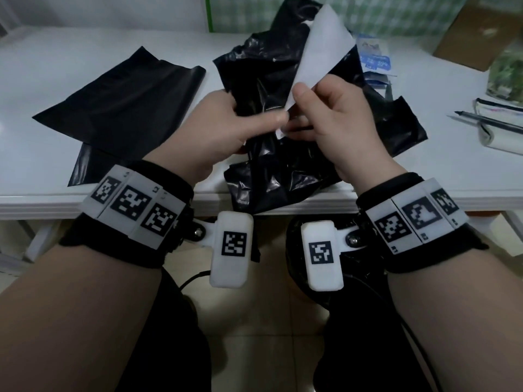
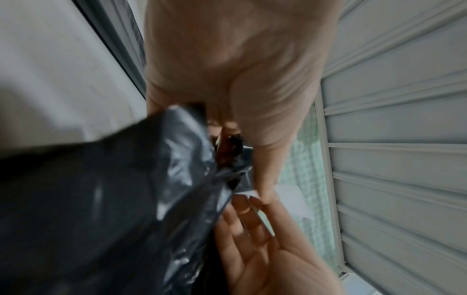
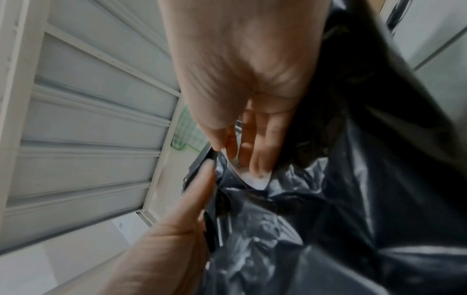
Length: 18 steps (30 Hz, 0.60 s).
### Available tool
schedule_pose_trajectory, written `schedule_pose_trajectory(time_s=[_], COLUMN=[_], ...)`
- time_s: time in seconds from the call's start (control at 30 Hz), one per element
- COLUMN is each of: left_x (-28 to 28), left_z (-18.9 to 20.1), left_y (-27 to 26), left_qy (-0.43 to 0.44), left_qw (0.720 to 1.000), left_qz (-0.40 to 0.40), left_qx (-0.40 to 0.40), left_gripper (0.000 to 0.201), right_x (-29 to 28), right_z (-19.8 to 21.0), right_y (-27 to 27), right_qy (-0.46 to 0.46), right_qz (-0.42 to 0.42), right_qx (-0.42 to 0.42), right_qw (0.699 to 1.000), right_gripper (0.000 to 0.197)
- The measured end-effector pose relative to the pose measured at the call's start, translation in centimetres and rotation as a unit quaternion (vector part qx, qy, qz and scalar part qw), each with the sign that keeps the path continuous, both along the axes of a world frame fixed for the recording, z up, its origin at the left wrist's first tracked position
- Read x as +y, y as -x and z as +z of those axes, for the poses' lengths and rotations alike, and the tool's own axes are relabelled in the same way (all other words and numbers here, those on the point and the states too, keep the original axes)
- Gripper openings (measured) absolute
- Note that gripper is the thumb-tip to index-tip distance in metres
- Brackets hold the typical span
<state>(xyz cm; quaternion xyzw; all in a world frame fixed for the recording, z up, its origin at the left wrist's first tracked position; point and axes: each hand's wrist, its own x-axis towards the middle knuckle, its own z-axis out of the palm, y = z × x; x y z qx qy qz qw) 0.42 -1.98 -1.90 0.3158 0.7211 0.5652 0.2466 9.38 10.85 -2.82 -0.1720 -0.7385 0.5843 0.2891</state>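
A crumpled black plastic bag [image 1: 283,171] lies at the white table's front edge, partly lifted between my hands. My left hand [image 1: 254,120] grips a fold of it, thumb stretched out towards the right hand. My right hand [image 1: 300,111] pinches the lower end of a white sheet [image 1: 319,49] that sticks up over the bag. In the left wrist view the bag [image 2: 113,199] bunches under my palm. In the right wrist view my fingertips [image 3: 260,159] press the sheet's corner [image 3: 255,177] against the bag [image 3: 328,199], with the left thumb [image 3: 197,191] beside it.
Flat black bags [image 1: 121,91] lie stacked at the left of the table [image 1: 85,202]. Blue packets [image 1: 373,60] sit behind the crumpled bag. At the right are a pen [image 1: 486,121], a white pouch [image 1: 501,137], a green packet [image 1: 506,72] and a cardboard box [image 1: 475,32].
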Motion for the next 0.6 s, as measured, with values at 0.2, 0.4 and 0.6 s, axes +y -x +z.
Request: schedule_pose_trajectory(time_s=[0.2,0.4,0.6], left_x=[0.2,0.8,0.7], left_z=[-0.3,-0.4,-0.2], left_y=[0.4,0.1,-0.1], left_qy=[0.04,-0.013,-0.026], left_qw=[0.997,0.991,0.986], left_qz=[0.042,0.048,0.046], left_qx=[0.045,-0.127,-0.156], left_gripper=[0.014,0.03,0.017], right_x=[0.5,0.0,0.1], right_z=[-0.3,-0.5,-1.6], right_y=[0.2,0.1,0.1], right_qy=[-0.021,-0.033,-0.164], right_qz=[-0.011,0.016,0.002], right_qx=[-0.034,-0.06,-0.095], right_qw=[0.999,0.998,0.982], right_gripper=[0.024,0.032,0.026])
